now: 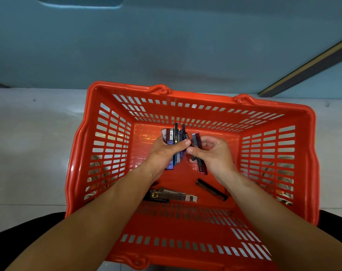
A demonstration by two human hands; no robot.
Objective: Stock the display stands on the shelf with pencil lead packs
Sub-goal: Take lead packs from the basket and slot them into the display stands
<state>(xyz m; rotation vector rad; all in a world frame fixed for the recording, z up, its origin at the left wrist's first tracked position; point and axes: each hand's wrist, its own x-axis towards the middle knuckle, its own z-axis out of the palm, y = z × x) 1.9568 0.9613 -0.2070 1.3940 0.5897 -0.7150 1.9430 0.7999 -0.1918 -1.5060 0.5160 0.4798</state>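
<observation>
Both hands work over the basket (189, 94): left hand (164, 151) clamps gathered packs (175, 137), right hand (211, 153) pinches another pack (196, 140), probably adding it.

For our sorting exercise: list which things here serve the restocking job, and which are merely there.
Job: left hand gripping a bundle of lead packs; right hand pinching a dark pack; loose packs in the orange basket.
Merely there: tiled floor; blue wall.
</observation>
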